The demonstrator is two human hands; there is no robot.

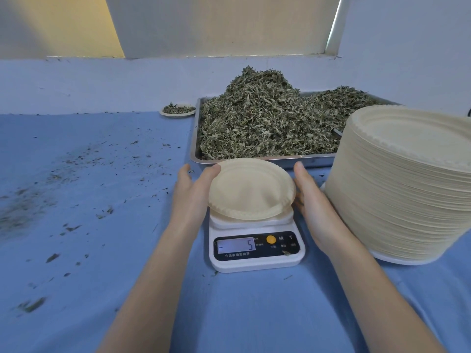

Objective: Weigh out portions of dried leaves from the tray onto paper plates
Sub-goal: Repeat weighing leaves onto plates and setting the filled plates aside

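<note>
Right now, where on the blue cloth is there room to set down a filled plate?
Left of the scale, the blue cloth is open apart from scattered leaf bits, back to the small filled plate. The near cloth between the forearms is bare. Right is crowded: the plate stack crowds the right hand, with the tray behind.

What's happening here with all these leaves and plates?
A person is portioning dried leaves from a metal tray by weight. Right now the left hand and right hand hold an empty paper plate, tilted, just above a small kitchen scale; it is not yet lying flat. A tall stack of plates stands to the right, and one filled plate sits left of the tray. Leaf crumbs litter the blue cloth.
</note>
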